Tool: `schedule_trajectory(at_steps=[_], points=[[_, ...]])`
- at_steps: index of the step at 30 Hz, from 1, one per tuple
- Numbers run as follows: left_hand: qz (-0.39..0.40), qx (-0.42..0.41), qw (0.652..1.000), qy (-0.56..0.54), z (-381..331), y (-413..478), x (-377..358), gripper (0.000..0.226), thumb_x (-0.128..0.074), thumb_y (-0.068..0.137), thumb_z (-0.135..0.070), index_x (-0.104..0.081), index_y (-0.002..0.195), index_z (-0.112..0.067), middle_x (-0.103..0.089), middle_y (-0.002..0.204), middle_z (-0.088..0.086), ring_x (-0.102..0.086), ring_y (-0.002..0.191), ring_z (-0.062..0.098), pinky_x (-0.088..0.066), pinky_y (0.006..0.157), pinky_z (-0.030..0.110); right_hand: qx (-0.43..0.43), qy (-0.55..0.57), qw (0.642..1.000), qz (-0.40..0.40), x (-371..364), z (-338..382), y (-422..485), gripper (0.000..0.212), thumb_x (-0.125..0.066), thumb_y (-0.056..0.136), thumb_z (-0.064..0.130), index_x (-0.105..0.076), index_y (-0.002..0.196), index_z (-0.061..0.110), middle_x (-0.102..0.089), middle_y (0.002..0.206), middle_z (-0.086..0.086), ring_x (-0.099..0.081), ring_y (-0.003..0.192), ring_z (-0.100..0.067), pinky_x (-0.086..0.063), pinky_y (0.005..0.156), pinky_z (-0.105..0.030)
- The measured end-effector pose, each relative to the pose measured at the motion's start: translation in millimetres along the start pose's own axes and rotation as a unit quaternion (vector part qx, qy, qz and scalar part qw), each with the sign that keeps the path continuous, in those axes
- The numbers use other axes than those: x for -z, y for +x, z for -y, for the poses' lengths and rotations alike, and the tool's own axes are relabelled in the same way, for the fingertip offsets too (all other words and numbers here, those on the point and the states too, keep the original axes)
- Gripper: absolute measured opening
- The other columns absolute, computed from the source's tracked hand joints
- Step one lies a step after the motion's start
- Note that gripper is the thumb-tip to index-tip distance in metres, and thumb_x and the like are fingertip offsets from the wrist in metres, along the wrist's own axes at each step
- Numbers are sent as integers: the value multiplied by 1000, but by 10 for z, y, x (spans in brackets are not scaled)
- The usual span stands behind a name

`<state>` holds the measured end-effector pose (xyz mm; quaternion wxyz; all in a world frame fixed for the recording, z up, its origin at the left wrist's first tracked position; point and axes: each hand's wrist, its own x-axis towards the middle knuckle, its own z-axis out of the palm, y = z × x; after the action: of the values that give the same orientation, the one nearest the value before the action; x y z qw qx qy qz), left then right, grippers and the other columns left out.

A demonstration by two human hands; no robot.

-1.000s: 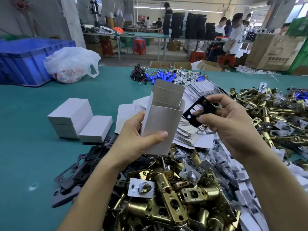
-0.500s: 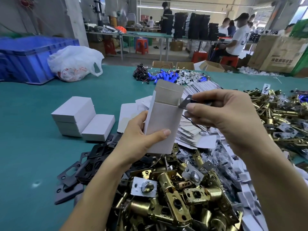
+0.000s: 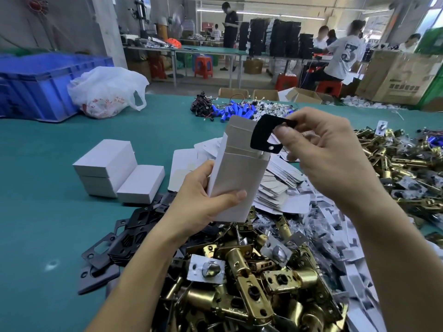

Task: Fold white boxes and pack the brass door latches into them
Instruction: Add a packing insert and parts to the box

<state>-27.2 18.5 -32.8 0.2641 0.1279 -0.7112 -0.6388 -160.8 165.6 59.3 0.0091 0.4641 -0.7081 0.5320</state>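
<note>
Bare left hand (image 3: 206,200), bare right hand (image 3: 328,159), forearms uncovered, short trimmed nails

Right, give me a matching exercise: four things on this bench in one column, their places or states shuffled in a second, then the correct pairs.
Things
1. open white box
2. black plate
3. closed white boxes
4. brass latches

Places or states
A. stacked on the green table, to the left
B. heaped in a pile nearest the camera
C. pinched in the right hand, at the box's open top
D. held upright in the left hand

Pairs: 1-D, 2-C, 3-A, 4-B
</note>
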Motion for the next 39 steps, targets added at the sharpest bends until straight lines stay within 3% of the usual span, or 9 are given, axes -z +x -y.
schedule_trajectory(at_steps=[5,11,16,21,27,30,32,34,39], points=[[0,-4,1000,4,6,-3,1,48,-81,73,-24,-63,118,-23,-75,105,4,-72,95,20,-61,80,33,7,-23,999,35,-12,-10,30,9,-57,99,20,-61,93,23,-71,76,-5,-64,64,-20,-47,57,-37],[3,-4,1000,1,7,5,-9,49,-81,73,-21,-63,118,-19,-74,104,7,-72,91,17,-61,77,32,58,-71,995,24,-72,23,73,10,-69,90,9,-69,95,18,-65,71,11,-60,59,-2,-46,57,-13],[0,-5,1000,3,1,2,-17,48,-80,73,-21,-63,118,-19,-74,102,5,-72,89,16,-61,76,32,39,-31,999,14,-99,38,112,10,-66,89,8,-61,90,16,-65,78,-1,-66,68,-22,-55,62,-42],[-2,-5,1000,1,-3,-2,-25,50,-79,73,-22,-62,120,-19,-73,104,6,-71,92,20,-63,80,39,43,-20,992,120,-128,68,110,44,-57,94,0,-60,129,26,-61,86,-2,-69,64,-18,-61,65,-32],[-4,-5,1000,4,3,-1,-21,46,-79,75,-22,-63,118,-20,-73,104,6,-71,94,25,-63,76,40,53,-33,994,93,-149,51,121,14,-63,95,13,-65,102,25,-60,76,2,-68,58,-17,-44,50,-13],[-6,-6,1000,-2,7,2,-18,46,-79,75,-21,-63,118,-20,-74,105,5,-71,94,22,-63,79,37,54,-28,997,43,-127,30,121,10,-66,94,15,-62,97,24,-62,78,1,-64,52,-20,-50,49,-26],[-6,-7,1000,-1,10,5,-15,46,-79,75,-22,-63,118,-20,-74,104,3,-72,93,19,-62,78,35,58,-31,998,20,-116,24,129,9,-67,92,15,-63,98,22,-63,77,5,-64,60,-22,-54,56,-43],[-3,-7,1000,-3,13,5,-17,46,-80,75,-21,-63,118,-19,-74,104,3,-71,93,19,-62,78,35,59,-27,998,21,-96,22,144,11,-68,92,16,-66,101,22,-64,76,5,-64,69,-27,-52,62,-47],[-1,-12,1000,-7,7,-1,-26,47,-80,75,-20,-63,119,-18,-74,104,5,-72,92,18,-61,75,33,44,-64,990,119,-49,58,169,28,-74,86,12,-70,111,23,-69,81,0,-63,69,-16,-49,66,-24]])
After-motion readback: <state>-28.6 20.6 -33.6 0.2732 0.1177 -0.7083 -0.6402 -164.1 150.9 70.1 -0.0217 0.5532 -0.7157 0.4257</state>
